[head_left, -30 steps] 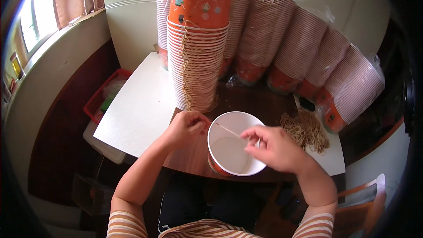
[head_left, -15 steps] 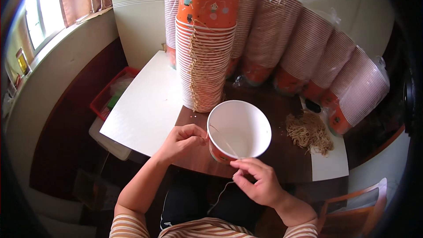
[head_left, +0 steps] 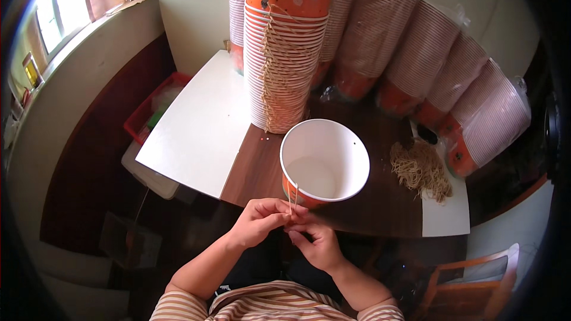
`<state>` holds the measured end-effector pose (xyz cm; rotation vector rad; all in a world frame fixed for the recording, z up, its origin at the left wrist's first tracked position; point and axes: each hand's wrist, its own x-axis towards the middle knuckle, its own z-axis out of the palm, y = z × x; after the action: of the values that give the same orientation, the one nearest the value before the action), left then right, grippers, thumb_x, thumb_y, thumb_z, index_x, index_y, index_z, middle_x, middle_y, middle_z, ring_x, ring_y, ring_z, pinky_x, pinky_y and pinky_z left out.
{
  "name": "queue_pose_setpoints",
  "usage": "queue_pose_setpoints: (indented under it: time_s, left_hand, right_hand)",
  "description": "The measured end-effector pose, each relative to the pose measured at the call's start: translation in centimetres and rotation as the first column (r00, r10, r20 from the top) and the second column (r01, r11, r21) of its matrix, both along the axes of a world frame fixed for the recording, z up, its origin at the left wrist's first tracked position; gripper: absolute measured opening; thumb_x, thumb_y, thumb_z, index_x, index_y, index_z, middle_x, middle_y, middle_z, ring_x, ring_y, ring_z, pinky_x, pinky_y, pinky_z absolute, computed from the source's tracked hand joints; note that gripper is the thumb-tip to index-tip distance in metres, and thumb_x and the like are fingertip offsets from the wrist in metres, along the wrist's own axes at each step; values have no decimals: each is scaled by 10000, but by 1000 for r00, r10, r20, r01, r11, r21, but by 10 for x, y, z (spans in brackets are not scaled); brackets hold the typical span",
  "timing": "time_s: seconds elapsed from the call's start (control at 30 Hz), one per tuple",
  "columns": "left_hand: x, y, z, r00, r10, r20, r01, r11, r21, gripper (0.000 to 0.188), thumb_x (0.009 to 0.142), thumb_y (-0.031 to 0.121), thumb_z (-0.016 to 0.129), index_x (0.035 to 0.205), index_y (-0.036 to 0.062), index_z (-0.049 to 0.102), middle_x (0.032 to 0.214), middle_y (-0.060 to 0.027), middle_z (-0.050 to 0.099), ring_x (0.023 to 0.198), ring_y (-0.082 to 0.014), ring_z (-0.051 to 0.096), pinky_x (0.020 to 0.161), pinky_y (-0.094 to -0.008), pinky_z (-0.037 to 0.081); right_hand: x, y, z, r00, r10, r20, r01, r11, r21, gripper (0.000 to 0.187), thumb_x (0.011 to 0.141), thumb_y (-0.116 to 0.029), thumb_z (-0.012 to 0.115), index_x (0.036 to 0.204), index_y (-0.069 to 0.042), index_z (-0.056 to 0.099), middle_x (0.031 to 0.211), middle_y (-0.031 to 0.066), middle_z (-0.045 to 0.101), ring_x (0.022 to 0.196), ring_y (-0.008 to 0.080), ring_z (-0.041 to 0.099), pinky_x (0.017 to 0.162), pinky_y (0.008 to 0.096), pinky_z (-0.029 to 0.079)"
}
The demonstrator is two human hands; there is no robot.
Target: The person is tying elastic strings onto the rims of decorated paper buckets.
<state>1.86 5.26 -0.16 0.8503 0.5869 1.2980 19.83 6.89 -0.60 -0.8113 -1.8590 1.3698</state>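
Observation:
An orange paper bucket point(head_left: 324, 163) with a white inside stands upright at the table's front edge, its mouth facing me. A thin tan cord point(head_left: 289, 199) runs over its near rim down to my fingers. My left hand point(head_left: 263, 221) pinches the cord just below the rim. Right beside it, my right hand point(head_left: 316, 242) is closed with its fingertips against the left ones; the cord's end between them is too small to see clearly. A small dark spot shows on the bucket's inner wall at the right.
Behind the bucket rises a tall stack of paper buckets point(head_left: 282, 71) with cords hanging down its side. Several plastic-wrapped bucket stacks point(head_left: 372, 30) line the back. A tangled heap of cords point(head_left: 421, 169) lies at right. A red crate point(head_left: 140, 116) sits left of the table, a wooden chair point(head_left: 470, 285) lower right.
Both hands have come together at the bucket's near side. The right hand moved left and down, and the cord stretched across the mouth now hangs at the near rim. The view shifted slightly.

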Motion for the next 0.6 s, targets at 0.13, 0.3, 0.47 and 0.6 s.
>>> queue_pose_setpoints:
  time_s: [0.13,0.3,0.47,0.6]
  left_hand:
    - [1,-13,9,978,134,-162,-115,986,119,108,898,-8,519,917,-44,619,975,-91,643,884,-130,602,769,-269,502]
    - [4,-19,19,559,546,-624,-196,818,540,136,745,-35,609,881,-26,608,868,-136,603,720,-230,627,627,-284,501]
    - [4,-22,18,498,597,-629,-190,783,593,151,730,-37,627,879,-24,608,863,-123,605,692,-208,624,606,-276,500]
    - [0,-25,14,526,542,-656,-217,831,513,257,731,-42,629,982,-4,589,828,-100,594,653,-166,607,573,-263,487]
  right_hand:
    - [-1,6,19,982,-173,-73,186,950,251,90,822,-39,649,898,9,660,887,95,651,821,173,624,738,272,489]
    - [-18,5,37,975,-183,-130,198,973,120,90,823,-44,678,881,15,643,891,71,631,787,112,623,689,230,523]
    - [-19,8,30,982,-173,-73,185,955,233,86,796,12,683,872,18,642,872,75,636,764,114,630,680,229,526]
    - [-17,8,32,983,-181,-45,186,942,280,72,785,37,672,846,26,636,846,75,640,766,121,634,688,234,526]
